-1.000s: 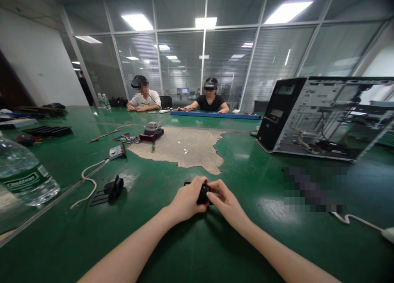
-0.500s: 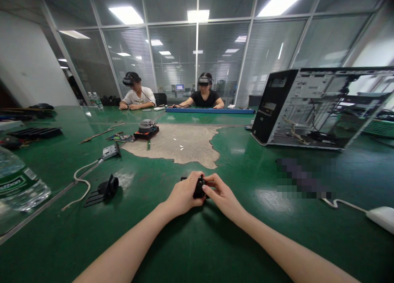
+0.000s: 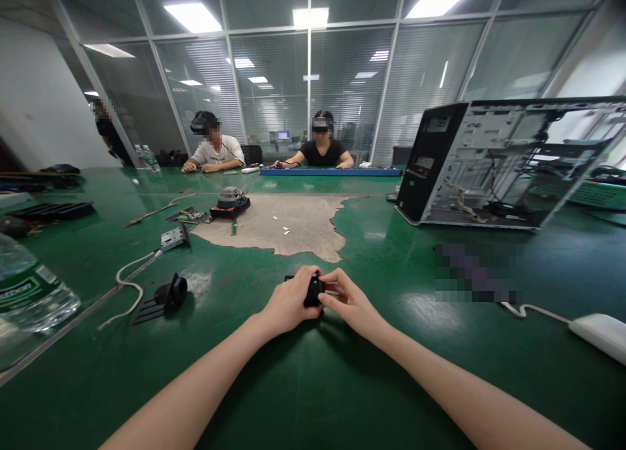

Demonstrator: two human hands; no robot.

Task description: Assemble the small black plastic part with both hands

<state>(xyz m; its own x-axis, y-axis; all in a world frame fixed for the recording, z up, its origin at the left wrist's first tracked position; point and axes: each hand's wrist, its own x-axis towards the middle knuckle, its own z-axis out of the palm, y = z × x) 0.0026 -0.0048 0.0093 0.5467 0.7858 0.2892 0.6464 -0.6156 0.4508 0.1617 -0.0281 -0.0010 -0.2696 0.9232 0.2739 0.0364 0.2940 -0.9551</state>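
Note:
Just above the green tabletop (image 3: 313,385), a small black boxy part (image 3: 313,294) is held between both hands. My left hand (image 3: 287,301) wraps over it from the left, thumb along the near side. From the right, the fingertips and thumb of my right hand (image 3: 351,301) pinch its right end. Fingers cover much of the part, so its exact kind cannot be made out. A dark end of it pokes out left of my left hand. Off to the left lies a black plastic piece (image 3: 171,295) with a round end and long prongs.
An opened computer case (image 3: 415,169) stands at right. A white mouse-like device (image 3: 599,336) has a cable. At left are a water bottle (image 3: 29,293) and a metal bracket (image 3: 173,238). A motor-like unit (image 3: 229,202) sits further back. Two people (image 3: 323,151) sit opposite.
The camera view has shifted slightly. My hands keep hold of the black part, with little visible movement. A standing person in dark clothes has come into view at the far left.

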